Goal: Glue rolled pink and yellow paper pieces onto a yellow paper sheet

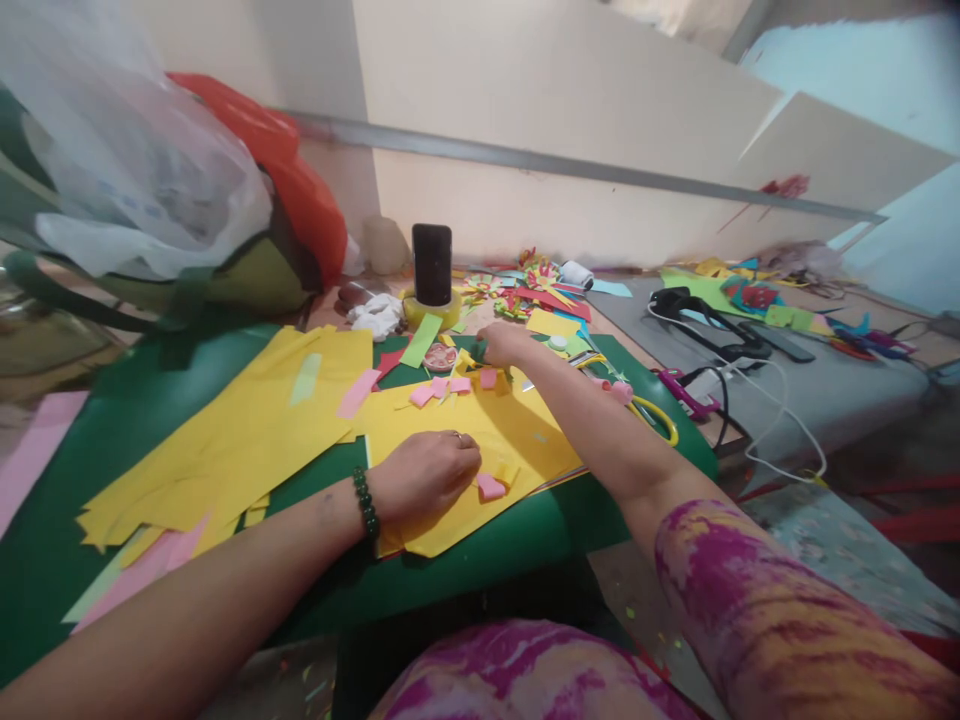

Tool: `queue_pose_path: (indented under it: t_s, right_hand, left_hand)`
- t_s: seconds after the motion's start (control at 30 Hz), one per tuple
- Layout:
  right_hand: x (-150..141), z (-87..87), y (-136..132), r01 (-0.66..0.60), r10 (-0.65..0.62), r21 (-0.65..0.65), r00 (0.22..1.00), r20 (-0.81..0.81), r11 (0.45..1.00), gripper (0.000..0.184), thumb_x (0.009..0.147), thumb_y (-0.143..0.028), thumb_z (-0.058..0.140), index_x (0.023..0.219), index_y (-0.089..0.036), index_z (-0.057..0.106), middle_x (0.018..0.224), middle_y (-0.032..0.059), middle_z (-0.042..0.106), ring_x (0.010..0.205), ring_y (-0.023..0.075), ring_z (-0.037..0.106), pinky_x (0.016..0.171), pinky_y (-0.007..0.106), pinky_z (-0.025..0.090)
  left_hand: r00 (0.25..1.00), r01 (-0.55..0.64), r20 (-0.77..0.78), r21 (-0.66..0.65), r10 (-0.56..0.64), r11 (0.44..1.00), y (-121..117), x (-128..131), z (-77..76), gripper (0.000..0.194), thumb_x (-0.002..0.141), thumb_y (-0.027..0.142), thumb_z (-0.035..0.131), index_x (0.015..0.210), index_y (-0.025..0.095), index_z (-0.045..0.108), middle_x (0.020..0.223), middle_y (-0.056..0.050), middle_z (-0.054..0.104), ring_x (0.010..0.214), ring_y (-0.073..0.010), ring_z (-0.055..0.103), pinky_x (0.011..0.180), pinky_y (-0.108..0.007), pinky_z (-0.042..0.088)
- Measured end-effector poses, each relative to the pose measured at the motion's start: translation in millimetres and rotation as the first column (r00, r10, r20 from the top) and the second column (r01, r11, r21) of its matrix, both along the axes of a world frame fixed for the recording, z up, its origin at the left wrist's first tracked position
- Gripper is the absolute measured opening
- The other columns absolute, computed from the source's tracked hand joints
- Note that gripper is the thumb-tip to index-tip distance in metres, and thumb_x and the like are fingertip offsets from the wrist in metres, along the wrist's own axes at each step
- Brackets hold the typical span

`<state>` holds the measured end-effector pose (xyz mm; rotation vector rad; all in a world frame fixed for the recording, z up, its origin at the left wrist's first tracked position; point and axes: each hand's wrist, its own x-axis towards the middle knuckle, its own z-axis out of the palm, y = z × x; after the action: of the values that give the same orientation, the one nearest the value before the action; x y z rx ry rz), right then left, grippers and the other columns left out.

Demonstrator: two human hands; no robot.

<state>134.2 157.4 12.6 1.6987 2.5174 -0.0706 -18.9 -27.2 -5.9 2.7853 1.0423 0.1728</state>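
My left hand (pixel 429 472), with a green bead bracelet at the wrist, rests on a yellow paper sheet (pixel 450 520). Its fingers curl inward, and whatever they may hold is hidden. Just right of it lie a folded pink paper piece (pixel 491 487) and a small yellow piece. My right hand (pixel 504 344) reaches to the far edge of the sheet, fingers closed by a small dark green thing I cannot make out. Below that hand are small pink paper pieces (pixel 441 388) in a row and yellow scraps. A round pinkish dish (pixel 440 357) sits to its left.
A phone (pixel 433 262) stands upright in a yellow tape roll (pixel 444 312). Yellow sheets (pixel 247 430) spread at left on the green tabletop (pixel 517 545). Scissors with yellow handles (pixel 660 415) lie at right. Colourful paper scraps pile behind; a bag (pixel 262 270) stands back left.
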Motion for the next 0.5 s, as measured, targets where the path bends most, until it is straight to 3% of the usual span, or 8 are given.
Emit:
queue_pose_path:
  t_s: [0.17, 0.33, 0.4, 0.5]
  right_hand:
    - [2.8, -0.7, 12.2, -0.046, 0.047, 0.020, 0.998, -0.034, 0.999, 0.043, 0.070, -0.010, 0.063, 0.112, -0.015, 0.069, 0.117, 0.0148, 0.068, 0.105, 0.0281, 0.063, 0.081, 0.031, 0.049]
    - [27.5, 30.2, -16.0, -0.065, 0.097, 0.154, 0.973, -0.210, 0.986, 0.048, 0.078, -0.008, 0.050, 0.124, -0.015, 0.062, 0.115, 0.0108, 0.068, 0.100, 0.0197, 0.063, 0.084, 0.027, 0.048]
    - [42.1, 42.3, -44.5, -0.092, 0.190, 0.226, 0.865, -0.464, 0.970, 0.034, 0.079, -0.009, 0.049, 0.105, -0.014, 0.071, 0.105, 0.0098, 0.069, 0.089, 0.0176, 0.064, 0.080, 0.027, 0.050]
    - [61.8, 46.4, -96.3, -0.224, 0.252, 0.136, 0.652, -0.715, 0.965, 0.015, 0.077, -0.021, 0.061, 0.085, -0.019, 0.074, 0.092, 0.0068, 0.069, 0.087, 0.0190, 0.064, 0.071, 0.027, 0.052]
  left_hand:
    - [1.000, 0.004, 0.012, 0.009, -0.004, 1.000, -0.5, -0.2, 1.2, 0.026, 0.093, 0.019, 0.045, 0.073, 0.018, 0.060, 0.084, -0.005, 0.067, 0.078, -0.0179, 0.062, 0.064, -0.028, 0.044]
    - [1.000, 0.012, 0.002, -0.002, -0.012, 1.000, 0.3, -0.7, 0.2, 0.022, 0.091, 0.018, 0.046, 0.076, 0.018, 0.062, 0.086, -0.006, 0.067, 0.079, -0.0183, 0.063, 0.064, -0.027, 0.045]
    - [1.000, 0.008, -0.005, -0.013, -0.008, 1.000, 0.7, -0.7, 0.3, 0.020, 0.090, 0.016, 0.047, 0.078, 0.017, 0.063, 0.087, -0.006, 0.068, 0.080, -0.0186, 0.063, 0.065, -0.027, 0.046]
    - [1.000, 0.010, 0.002, -0.026, -0.010, 1.000, 1.3, -0.5, 1.3, 0.021, 0.090, 0.016, 0.046, 0.079, 0.018, 0.063, 0.087, -0.006, 0.067, 0.080, -0.0186, 0.063, 0.066, -0.027, 0.047]
